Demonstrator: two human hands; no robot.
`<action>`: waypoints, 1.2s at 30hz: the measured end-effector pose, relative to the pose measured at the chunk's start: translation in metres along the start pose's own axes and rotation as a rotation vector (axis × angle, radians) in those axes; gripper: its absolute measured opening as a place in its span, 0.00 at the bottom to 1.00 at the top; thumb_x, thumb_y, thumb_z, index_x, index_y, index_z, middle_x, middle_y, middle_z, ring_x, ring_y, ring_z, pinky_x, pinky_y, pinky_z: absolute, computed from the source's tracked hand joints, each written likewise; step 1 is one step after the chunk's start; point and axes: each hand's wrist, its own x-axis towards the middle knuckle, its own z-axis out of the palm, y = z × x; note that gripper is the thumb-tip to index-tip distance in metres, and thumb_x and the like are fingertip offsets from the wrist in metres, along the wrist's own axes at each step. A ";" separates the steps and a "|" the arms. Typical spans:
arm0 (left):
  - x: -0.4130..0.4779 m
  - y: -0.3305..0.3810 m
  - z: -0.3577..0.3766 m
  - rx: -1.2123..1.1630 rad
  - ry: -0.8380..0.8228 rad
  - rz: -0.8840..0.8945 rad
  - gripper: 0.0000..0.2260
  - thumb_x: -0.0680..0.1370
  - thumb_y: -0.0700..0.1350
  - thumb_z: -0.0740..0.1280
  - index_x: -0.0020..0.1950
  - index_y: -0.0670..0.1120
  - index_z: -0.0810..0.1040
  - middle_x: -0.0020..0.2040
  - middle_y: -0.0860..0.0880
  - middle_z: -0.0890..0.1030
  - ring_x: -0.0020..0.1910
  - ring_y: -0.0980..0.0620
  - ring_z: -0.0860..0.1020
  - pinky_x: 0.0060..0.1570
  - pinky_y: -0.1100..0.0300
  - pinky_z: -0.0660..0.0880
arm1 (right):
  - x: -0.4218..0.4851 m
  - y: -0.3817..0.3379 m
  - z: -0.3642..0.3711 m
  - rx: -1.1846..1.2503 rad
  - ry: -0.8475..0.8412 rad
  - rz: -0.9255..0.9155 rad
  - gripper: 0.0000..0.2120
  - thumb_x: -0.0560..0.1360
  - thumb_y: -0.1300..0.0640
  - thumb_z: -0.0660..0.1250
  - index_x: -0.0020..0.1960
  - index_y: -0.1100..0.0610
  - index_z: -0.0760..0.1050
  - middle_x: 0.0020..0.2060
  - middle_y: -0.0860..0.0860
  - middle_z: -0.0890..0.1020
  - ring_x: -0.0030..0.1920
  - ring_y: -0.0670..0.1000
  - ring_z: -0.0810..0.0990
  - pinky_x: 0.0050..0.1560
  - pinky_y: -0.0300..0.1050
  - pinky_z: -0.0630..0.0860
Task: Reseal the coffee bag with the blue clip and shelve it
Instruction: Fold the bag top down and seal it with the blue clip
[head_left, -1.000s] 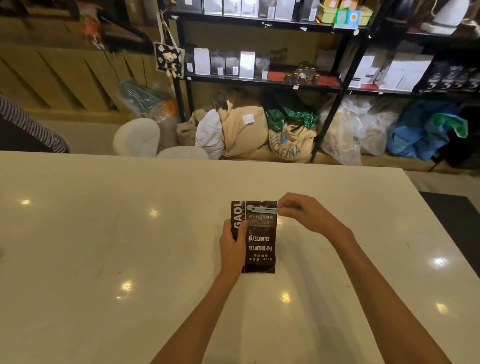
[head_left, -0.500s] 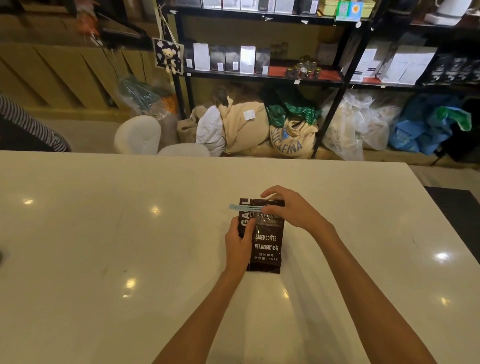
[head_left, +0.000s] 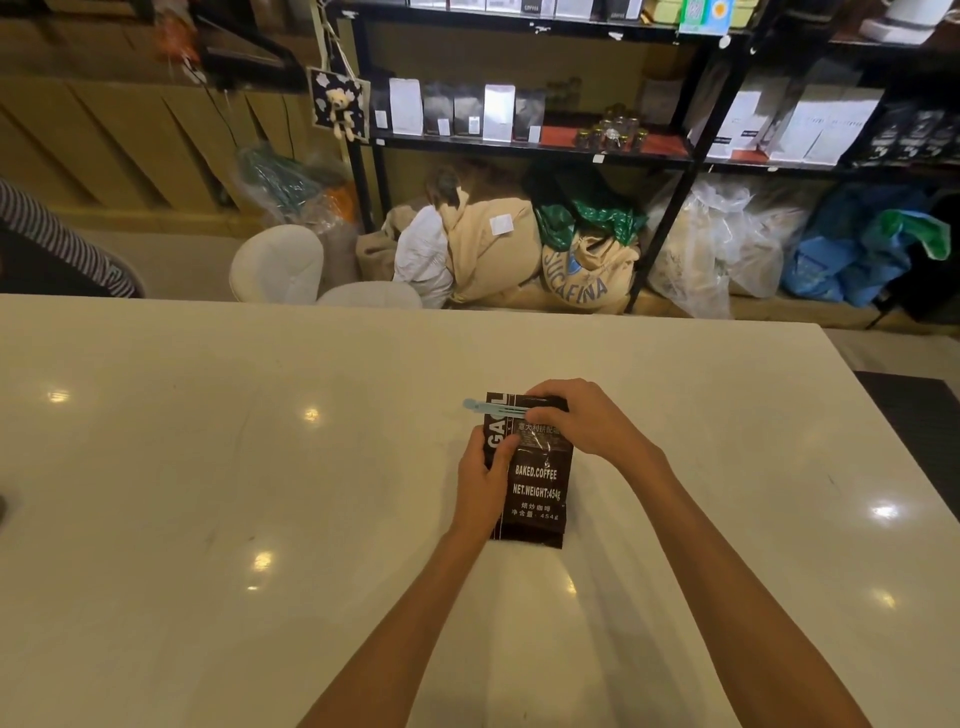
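The head-worn camera looks forward and down across a glossy white table (head_left: 260, 467), with ceiling lights reflected as bright spots on its surface.

Near the middle of the table, slightly toward its right side, a dark brown coffee bag (head_left: 535, 483) lies flat with its printed face up. White lettering on it reads "BAKED.COFFEE" and "NET.WEIGHT:454g". Its top end points away from the person, toward the far edge of the table.

Across the top of the bag runs a pale blue clip (head_left: 493, 409), set crosswise. Its rounded left end sticks out just past the bag's left edge.

The left hand (head_left: 485, 480) rests on the left side of the bag, its fingers curled around the bag's left edge and its thumb pressed on the printed face.

The right hand (head_left: 576, 423) covers the bag's top right corner, with its fingers closed together on the right part of the clip, pinching it against the bag. Whether the clip is fully snapped closed cannot be told.

Beyond the far edge of the table stands a black shelving unit (head_left: 696, 104) holding rows of white and dark packages. Under its lowest shelf sit burlap sacks (head_left: 582, 270) and plastic bags. Two pale rounded chair backs (head_left: 280, 265) show just past the table's far edge, to the left of the sacks.
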 end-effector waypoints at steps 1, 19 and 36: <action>0.001 0.002 -0.003 -0.006 -0.028 -0.010 0.12 0.81 0.48 0.63 0.63 0.46 0.74 0.53 0.49 0.84 0.47 0.56 0.84 0.43 0.64 0.81 | 0.000 0.001 0.002 -0.001 0.017 0.005 0.10 0.77 0.53 0.68 0.57 0.51 0.81 0.51 0.48 0.84 0.51 0.49 0.81 0.52 0.49 0.79; 0.027 0.020 -0.021 -0.081 0.004 -0.017 0.07 0.78 0.40 0.69 0.54 0.41 0.78 0.50 0.44 0.84 0.48 0.50 0.82 0.48 0.57 0.78 | 0.003 -0.018 0.013 -0.410 0.018 -0.080 0.18 0.77 0.42 0.63 0.61 0.50 0.77 0.54 0.49 0.82 0.52 0.52 0.79 0.50 0.49 0.74; 0.025 0.027 -0.018 -0.267 0.137 -0.060 0.05 0.81 0.41 0.64 0.48 0.40 0.74 0.46 0.41 0.79 0.44 0.44 0.78 0.47 0.47 0.77 | 0.010 -0.027 0.019 -0.363 0.012 -0.070 0.17 0.77 0.40 0.64 0.59 0.49 0.77 0.53 0.47 0.82 0.51 0.51 0.80 0.47 0.48 0.75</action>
